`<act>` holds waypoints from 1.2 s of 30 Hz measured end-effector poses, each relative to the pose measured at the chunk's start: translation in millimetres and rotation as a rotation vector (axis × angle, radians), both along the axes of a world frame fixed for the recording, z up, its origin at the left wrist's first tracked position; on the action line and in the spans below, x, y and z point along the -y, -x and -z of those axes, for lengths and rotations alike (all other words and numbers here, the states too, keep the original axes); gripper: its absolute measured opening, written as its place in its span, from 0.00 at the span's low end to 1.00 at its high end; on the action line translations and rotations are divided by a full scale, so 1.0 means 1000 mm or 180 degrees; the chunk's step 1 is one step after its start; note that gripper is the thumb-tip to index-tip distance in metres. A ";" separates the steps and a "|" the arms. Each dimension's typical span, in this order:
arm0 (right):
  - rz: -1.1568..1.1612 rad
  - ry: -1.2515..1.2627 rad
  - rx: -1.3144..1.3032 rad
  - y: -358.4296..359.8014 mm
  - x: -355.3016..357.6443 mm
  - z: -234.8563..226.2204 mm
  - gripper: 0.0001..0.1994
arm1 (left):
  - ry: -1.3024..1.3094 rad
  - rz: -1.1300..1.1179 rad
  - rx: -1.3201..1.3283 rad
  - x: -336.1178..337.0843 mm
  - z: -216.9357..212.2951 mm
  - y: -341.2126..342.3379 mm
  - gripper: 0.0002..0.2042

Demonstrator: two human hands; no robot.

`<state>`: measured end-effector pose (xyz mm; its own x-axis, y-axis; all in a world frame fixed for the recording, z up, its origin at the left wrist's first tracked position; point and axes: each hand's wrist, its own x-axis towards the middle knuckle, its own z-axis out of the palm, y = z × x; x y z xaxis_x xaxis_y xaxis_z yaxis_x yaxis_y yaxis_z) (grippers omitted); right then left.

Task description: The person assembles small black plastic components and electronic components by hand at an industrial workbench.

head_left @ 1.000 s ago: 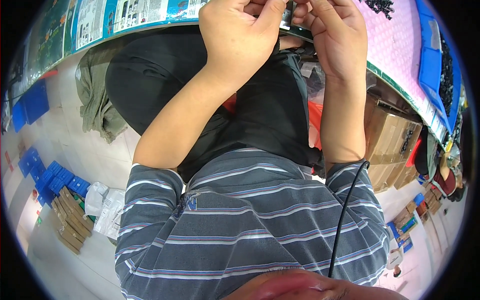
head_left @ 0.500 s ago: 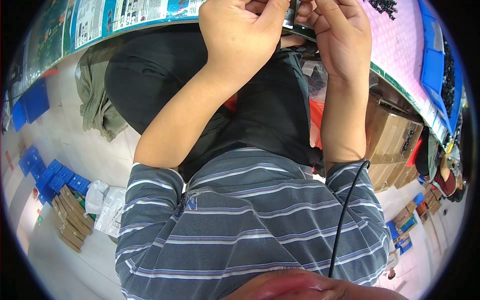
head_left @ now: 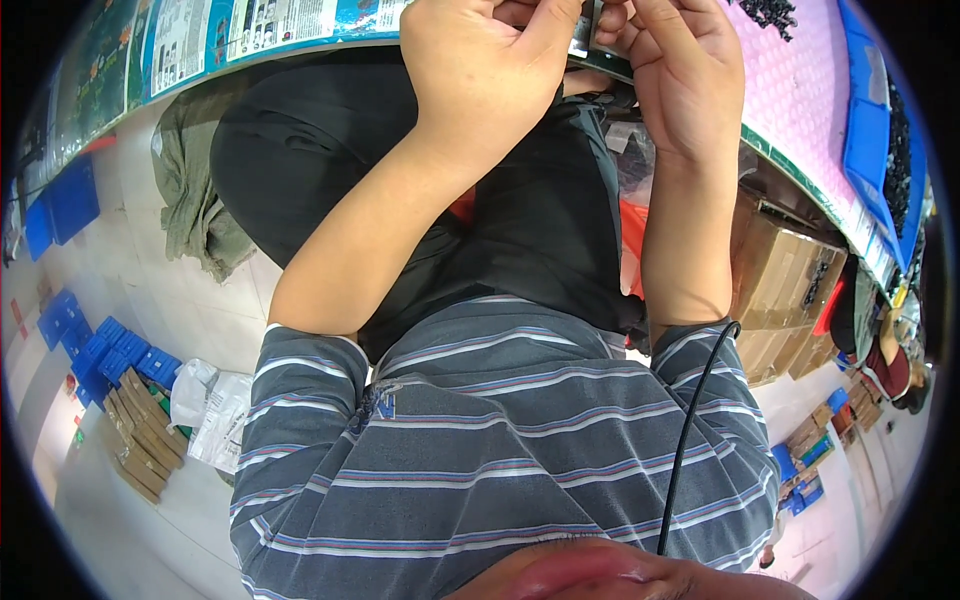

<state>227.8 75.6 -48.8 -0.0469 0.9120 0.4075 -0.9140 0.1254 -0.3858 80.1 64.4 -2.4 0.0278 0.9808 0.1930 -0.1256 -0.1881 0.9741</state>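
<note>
My left hand (head_left: 490, 75) is at the table's front edge, its fingers curled in and thumb pressed toward them. Close by on the right, my right hand (head_left: 690, 85) has its palm turned inward and its fingers bent into a pinch. The fingertips of both hands run up to the top rim of the picture, so whatever they grip is cut off or too small to name. In the gap between the hands shows a small shiny dark grey piece (head_left: 580, 42), and I cannot tell whether either hand touches it.
A printed sheet (head_left: 270, 28) covers the table at left. Pink padded sheeting (head_left: 800, 95) lies at right, bearing a heap of small black parts (head_left: 768, 14). Beyond it is a blue tray (head_left: 868, 150) with black pieces. Cardboard boxes (head_left: 785, 285) stand below the table; a dark cable (head_left: 690, 430) hangs down my front.
My hands stay in nearly the same place, with only a very slight shift of the fingers. In the background at right, a person has moved a little.
</note>
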 end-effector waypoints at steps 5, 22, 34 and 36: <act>0.0948 0.1559 0.2304 0.008 0.023 -0.057 0.05 | -0.1241 -0.0006 -0.0133 -0.013 0.017 0.001 0.09; 0.0477 0.0756 0.1150 0.002 0.007 -0.020 0.05 | 0.0031 -0.0018 -0.0035 0.001 -0.013 0.003 0.09; 0.0975 0.1492 0.2279 0.009 0.023 -0.061 0.05 | -0.0462 -0.0070 -0.0311 0.000 -0.008 0.010 0.09; 0.0984 0.1484 0.2280 0.008 0.018 -0.048 0.05 | -0.0565 -0.0082 -0.0406 -0.001 -0.007 0.007 0.09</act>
